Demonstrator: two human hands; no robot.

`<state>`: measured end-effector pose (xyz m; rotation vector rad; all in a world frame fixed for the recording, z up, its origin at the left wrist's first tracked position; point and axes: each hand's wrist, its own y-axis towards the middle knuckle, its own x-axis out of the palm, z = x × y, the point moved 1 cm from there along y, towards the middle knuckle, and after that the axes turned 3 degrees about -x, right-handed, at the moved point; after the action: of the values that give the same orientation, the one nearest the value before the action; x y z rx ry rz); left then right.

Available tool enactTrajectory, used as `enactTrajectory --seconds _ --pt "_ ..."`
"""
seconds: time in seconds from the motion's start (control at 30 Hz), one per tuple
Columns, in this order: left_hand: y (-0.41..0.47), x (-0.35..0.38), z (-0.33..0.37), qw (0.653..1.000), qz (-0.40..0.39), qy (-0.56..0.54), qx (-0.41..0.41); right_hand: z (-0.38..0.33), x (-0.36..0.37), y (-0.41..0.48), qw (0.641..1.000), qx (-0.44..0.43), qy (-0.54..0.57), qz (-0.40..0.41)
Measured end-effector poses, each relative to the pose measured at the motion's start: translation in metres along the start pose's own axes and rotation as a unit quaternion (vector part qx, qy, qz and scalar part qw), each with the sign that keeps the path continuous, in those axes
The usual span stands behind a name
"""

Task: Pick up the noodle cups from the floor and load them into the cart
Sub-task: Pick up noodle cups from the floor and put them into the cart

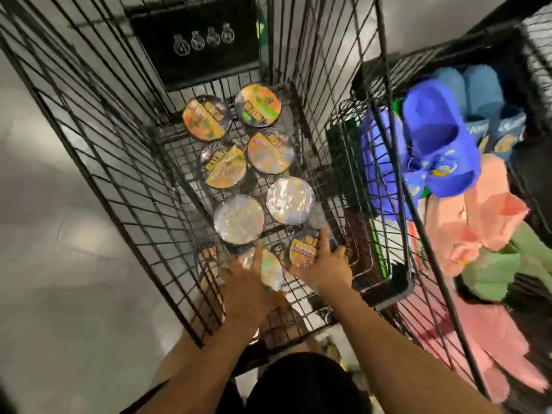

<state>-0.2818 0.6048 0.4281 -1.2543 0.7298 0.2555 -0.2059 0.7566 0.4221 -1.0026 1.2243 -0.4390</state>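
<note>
Against near cart (pixel 191 318) wall: hands (pixel 245 285) (pixel 325 265), cups (pixel 271 268) (pixel 303 249).

Black wire cart (pixel 134 162) — six noodle cups (pixel 239 219) standing lid-up on its mesh floor.

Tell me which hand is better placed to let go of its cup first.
Probably the right hand: its orange-lidded cup looks level at the near end of the right row in the cart. The left hand holds its silver-lidded cup tilted, not yet settled.

Black metal-wire cart (pixel 125 162), glossy foil-lidded noodle cups (pixel 239 219), fuzzy cloth slippers (pixel 439 150), smooth matt floor (pixel 59 234).
</note>
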Motion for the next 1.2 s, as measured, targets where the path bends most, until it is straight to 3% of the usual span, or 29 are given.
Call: enactTrajectory --seconds 0.37,0.53,0.67,0.87,1.0,1.1,1.2 --pt "0.026 0.032 0.01 0.997 0.053 -0.036 -0.051 -0.001 0.006 0.023 0.997 -0.055 0.0 0.055" --pt "0.021 0.035 0.012 0.997 0.038 -0.043 -0.055 -0.001 0.007 0.025 0.996 -0.056 -0.037 0.064" --pt "0.02 0.024 0.007 0.997 0.028 -0.063 -0.032 -0.001 0.002 0.02 0.996 -0.045 -0.072 0.041" --pt "0.004 -0.008 -0.001 1.0 0.0 -0.006 -0.017 0.008 -0.014 -0.005 0.999 -0.021 -0.028 0.01" --pt "-0.018 -0.04 0.005 0.998 0.003 0.058 0.028 0.016 -0.025 -0.053 0.993 -0.023 0.041 0.113" --pt "-0.044 -0.069 0.022 0.988 0.043 0.081 0.127 0.028 -0.022 -0.099 0.961 -0.018 0.089 0.262" --pt "-0.068 -0.093 0.048 0.954 0.082 0.13 0.259 0.048 -0.004 -0.143 0.919 0.032 0.145 0.365"
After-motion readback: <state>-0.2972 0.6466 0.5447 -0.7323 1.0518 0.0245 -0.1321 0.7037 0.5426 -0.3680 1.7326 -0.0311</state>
